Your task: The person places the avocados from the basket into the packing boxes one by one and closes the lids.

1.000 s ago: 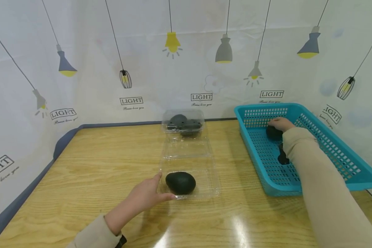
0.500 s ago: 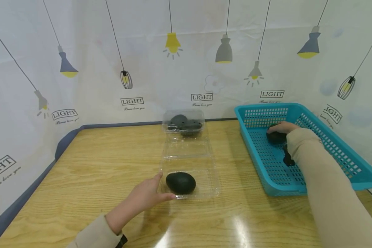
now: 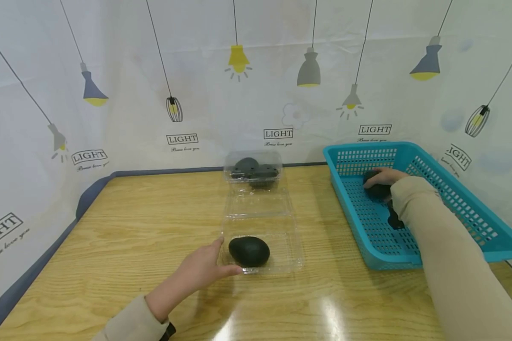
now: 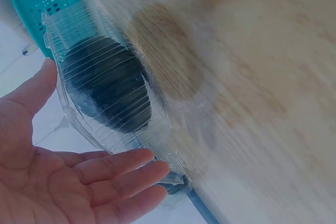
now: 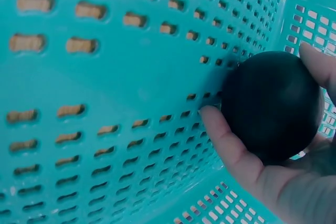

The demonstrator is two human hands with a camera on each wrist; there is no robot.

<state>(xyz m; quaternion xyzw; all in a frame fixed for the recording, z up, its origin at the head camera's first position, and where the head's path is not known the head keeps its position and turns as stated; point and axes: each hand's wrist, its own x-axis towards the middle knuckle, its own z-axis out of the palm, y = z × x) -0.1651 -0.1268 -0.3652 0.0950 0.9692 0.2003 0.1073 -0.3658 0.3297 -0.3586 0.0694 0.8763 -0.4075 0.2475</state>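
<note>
In the head view a dark avocado-shaped object (image 3: 249,252) lies in the near half of an open clear plastic clamshell (image 3: 285,246). My left hand (image 3: 198,267) rests at the clamshell's left edge, thumb and fingers spread; the left wrist view shows the hand (image 4: 79,177) beside the clear wall, with the dark object (image 4: 107,85) behind it. Inside the blue basket (image 3: 354,222), my right hand (image 3: 386,176) grips another dark object (image 3: 377,191). In the right wrist view, fingers and thumb are curled round the dark object (image 5: 273,106), close to the basket's perforated surface (image 5: 131,77).
Behind the open clamshell stands a closed clear container (image 3: 252,166) with several dark objects in it, against the lamp-patterned backdrop (image 3: 256,94). The wooden table (image 3: 153,213) extends left and in front. The basket's raised rim (image 3: 345,201) borders the right arm.
In the basket, my right hand has shifted slightly and the dark object under it has turned, now showing on both sides of the thumb. My left hand and the clamshell have stayed put.
</note>
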